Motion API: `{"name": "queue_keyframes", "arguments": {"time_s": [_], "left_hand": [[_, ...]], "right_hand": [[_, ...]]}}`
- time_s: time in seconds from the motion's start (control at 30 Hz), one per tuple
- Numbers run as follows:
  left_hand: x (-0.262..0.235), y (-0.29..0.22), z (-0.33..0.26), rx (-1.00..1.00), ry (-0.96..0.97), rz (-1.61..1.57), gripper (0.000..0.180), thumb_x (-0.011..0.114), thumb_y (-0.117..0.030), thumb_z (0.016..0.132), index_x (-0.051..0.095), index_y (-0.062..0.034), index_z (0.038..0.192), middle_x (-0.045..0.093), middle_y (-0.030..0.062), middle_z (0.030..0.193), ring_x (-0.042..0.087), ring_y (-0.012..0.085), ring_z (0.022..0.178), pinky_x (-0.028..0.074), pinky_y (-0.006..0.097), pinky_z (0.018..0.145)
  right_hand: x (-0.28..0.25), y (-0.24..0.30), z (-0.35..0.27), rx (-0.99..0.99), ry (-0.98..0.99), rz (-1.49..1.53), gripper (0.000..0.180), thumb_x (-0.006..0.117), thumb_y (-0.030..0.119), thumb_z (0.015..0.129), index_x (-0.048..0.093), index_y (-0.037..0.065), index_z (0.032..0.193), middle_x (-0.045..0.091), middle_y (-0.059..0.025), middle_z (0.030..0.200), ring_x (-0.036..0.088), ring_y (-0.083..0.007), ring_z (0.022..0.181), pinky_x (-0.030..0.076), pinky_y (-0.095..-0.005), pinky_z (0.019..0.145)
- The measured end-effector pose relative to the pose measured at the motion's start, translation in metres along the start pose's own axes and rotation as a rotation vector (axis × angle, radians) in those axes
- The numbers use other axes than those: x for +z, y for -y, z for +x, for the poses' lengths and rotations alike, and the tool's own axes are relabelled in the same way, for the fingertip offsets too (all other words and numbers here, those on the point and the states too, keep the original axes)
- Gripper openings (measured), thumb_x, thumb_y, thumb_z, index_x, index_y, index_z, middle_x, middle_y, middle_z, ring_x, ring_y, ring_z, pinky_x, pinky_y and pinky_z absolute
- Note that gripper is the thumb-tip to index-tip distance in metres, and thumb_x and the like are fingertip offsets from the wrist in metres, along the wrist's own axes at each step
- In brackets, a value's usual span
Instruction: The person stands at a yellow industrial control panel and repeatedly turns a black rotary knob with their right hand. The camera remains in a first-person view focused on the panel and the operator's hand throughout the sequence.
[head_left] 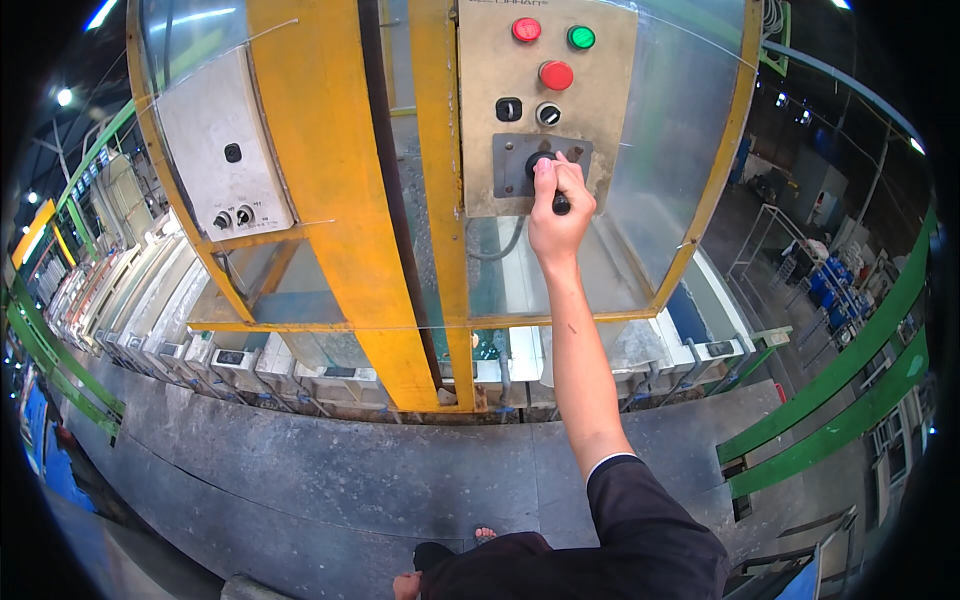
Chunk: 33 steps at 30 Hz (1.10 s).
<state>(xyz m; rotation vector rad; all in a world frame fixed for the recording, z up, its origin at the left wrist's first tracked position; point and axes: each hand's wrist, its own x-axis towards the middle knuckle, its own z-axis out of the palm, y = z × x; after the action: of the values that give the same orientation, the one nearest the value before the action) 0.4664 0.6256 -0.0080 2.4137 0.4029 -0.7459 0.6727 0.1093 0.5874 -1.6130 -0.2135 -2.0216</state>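
A yellow frame fills my view, standing left of my fingers and carrying the beige control panel behind them. My right hand reaches up, fingers curled tight around a black lever low on the panel. Red and green buttons sit just above my knuckles. My left hand is out of sight.

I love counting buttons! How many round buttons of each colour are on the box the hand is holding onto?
Red round buttons: 2, one at the top and one lower down
Green round buttons: 1
Total: 3
The right hand grips the black lever below them on the control box.
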Motion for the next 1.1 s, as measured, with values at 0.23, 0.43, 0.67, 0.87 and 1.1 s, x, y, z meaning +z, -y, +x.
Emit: {"name": "queue_keyframes", "arguments": {"time_s": [0.23,0.43,0.67,0.87,1.1], "left_hand": [[0.001,-0.001,0.001,-0.019,0.052,-0.016,0.041,0.067,-0.036,0.066,0.062,0.0041,0.072,0.063,0.0188,0.073,0.062,0.0303,0.074,0.045,0.038,0.066],[0.006,0.007,0.006,0.008,-0.018,-0.019,0.042,0.065,-0.038,0.066,0.062,0.0035,0.071,0.063,0.0206,0.073,0.062,0.033,0.077,0.045,0.039,0.068],[-0.008,-0.012,-0.009,0.054,0.039,0.064,0.045,0.062,-0.042,0.067,0.064,0.0027,0.073,0.062,0.0227,0.075,0.061,0.036,0.079,0.046,0.041,0.07],[-0.005,-0.006,-0.005,0.043,0.028,0.038,0.043,0.062,-0.042,0.068,0.065,0.0,0.075,0.063,0.0195,0.074,0.062,0.0335,0.078,0.047,0.039,0.069],[-0.013,-0.015,-0.012,0.026,0.052,0.031,0.039,0.063,-0.039,0.069,0.065,-0.0005,0.075,0.063,0.0188,0.074,0.062,0.033,0.079,0.046,0.039,0.07]], "right_hand": [[0.0,-0.001,-0.003,-0.002,0.001,0.001,0.02,0.055,0.005,0.083,0.052,-0.003,0.064,0.051,-0.0063,0.059,0.048,-0.0199,0.062,0.042,-0.0403,0.087],[0.0,-0.002,-0.002,0.002,0.01,0.001,0.02,0.055,0.005,0.083,0.052,-0.003,0.065,0.05,-0.0061,0.059,0.048,-0.0196,0.061,0.042,-0.0403,0.087],[0.001,-0.003,-0.003,-0.002,-0.009,0.011,0.02,0.055,0.005,0.082,0.052,-0.002,0.064,0.05,-0.006,0.058,0.047,-0.0195,0.06,0.042,-0.0401,0.086],[0.002,-0.006,-0.004,-0.017,-0.036,0.013,0.022,0.055,0.006,0.083,0.053,-0.003,0.063,0.05,-0.0071,0.057,0.049,-0.02,0.06,0.043,-0.0393,0.084],[0.002,-0.009,-0.006,-0.015,-0.015,0.0,0.023,0.056,0.007,0.083,0.053,-0.003,0.062,0.051,-0.0072,0.057,0.05,-0.0199,0.061,0.043,-0.0393,0.085]]}}
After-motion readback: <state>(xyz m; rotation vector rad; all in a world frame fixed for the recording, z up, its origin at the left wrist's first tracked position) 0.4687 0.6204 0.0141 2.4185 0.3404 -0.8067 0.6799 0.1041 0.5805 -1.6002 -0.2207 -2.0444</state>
